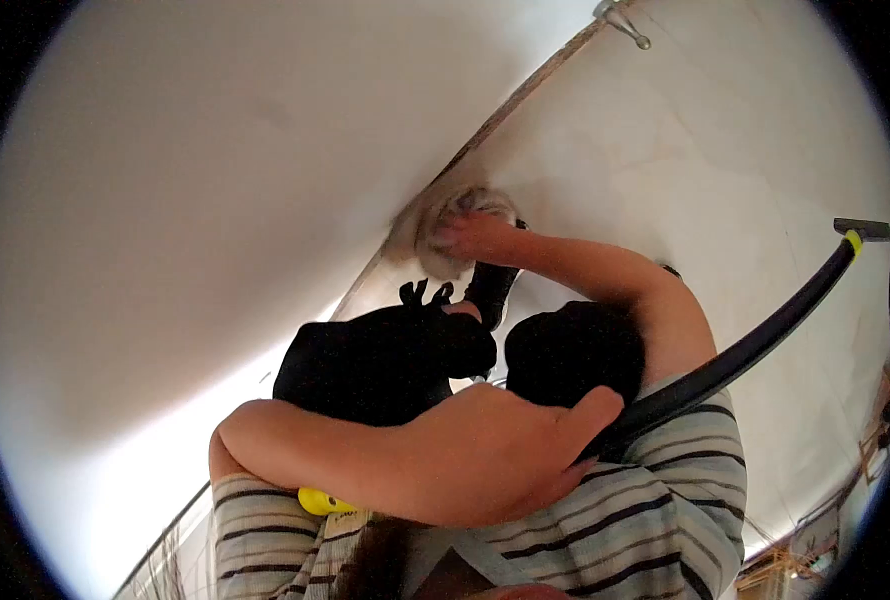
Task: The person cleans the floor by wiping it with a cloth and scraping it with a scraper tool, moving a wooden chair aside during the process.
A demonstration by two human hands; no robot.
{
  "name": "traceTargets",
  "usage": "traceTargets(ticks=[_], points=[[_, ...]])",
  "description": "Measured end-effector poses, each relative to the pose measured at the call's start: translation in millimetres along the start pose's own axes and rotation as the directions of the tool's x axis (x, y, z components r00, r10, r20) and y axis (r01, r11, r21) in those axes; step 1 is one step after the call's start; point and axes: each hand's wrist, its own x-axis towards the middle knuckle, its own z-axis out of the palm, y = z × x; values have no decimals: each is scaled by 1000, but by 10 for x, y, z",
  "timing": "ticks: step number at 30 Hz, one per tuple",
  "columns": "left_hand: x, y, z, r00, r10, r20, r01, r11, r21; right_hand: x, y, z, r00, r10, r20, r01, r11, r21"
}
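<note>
My right hand [475, 236] presses down on a crumpled greyish cloth [445, 262], close to the dark seam where two pale surfaces meet. Both the fingers and the cloth are blurred, so the exact grip is hard to see. Across my lap, my left hand [510, 440] is closed around a long black curved wand [755, 345]. Its fingers are mostly hidden beneath, while the thumb shows on top. The wand extends up to the right and ends in a flat black head [862, 230] with a yellow collar. A yellow part [322, 501] shows under my left forearm.
A large white surface [195, 200] fills the left side. The brown, dirty-looking seam [510, 103] runs diagonally up to a small metal fitting [625, 25]. My bent knees in black [375, 360] and a dark shoe [492, 292] are close below the cloth.
</note>
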Motion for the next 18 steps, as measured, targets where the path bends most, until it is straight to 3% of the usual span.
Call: traceTargets(ticks=[1,2,4,6,8,9,11,13,14,15,16,17,18], points=[[33,6,-41,1000,-2,11,2,1000,3,60,15,198,960,-244,-141,239,970,-52],[21,4,-35,999,-32,30,33,998,-50,132,102,382,961,-233,-149,227,972,-57],[68,32,-81,982,-146,123,163,976,-147,241,429,297,997,12,82,1,987,-158],[36,26,-85,983,-150,105,163,979,-126,225,675,-483,968,96,233,-38,969,-243],[4,83,-71,984,-147,97,157,982,-101,54,687,-812,943,278,182,-223,936,-272],[13,139,-79,979,-178,96,186,979,-81,-274,1113,-770,933,341,-110,-357,914,-192],[23,143,-105,975,-207,86,212,976,-57,-580,1426,-801,885,354,-302,-457,782,-425],[83,215,-88,978,-203,37,204,978,-35,-1138,1784,-1652,522,639,-566,-833,526,-175],[93,208,-64,979,-202,39,203,979,-29,-1279,1929,-1565,582,607,-541,-813,440,-381],[134,206,-71,982,-187,-3,187,982,-40,-1722,2117,-1956,357,699,-620,-934,274,-229],[142,224,-60,985,-167,-48,164,985,-56,-1992,2304,-2051,70,808,-585,-992,116,41],[117,225,-53,986,-158,-51,155,987,-51,-2022,2213,-2115,69,803,-593,-993,113,38],[190,278,-81,985,-168,-45,166,985,-55,-2122,2112,-2240,-105,783,-613,-994,-63,90]])
